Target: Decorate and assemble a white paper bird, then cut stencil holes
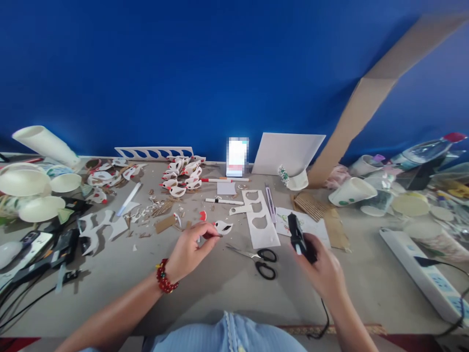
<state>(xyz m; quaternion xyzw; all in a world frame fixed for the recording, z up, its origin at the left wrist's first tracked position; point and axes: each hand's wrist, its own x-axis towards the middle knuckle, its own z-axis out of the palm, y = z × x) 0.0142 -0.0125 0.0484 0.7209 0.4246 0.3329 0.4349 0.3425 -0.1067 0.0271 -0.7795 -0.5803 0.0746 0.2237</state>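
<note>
My left hand, with a red bead bracelet at the wrist, pinches a small white bird cutout with black and red marks, just above the table. My right hand is wrapped round a black glue gun, its nozzle pointing up and away from me and its cord trailing to the table edge. Between the hands lie black-handled scissors, blades toward the left. Past the bird cutout is a red scrap. A white sheet with cut-out holes lies right of the bird cutout.
Finished-looking white birds are heaped toward the wall. A lit phone stands at the back centre. Paper cups crowd the left; a power strip and a bottle are at right. A cardboard strip leans on the blue wall.
</note>
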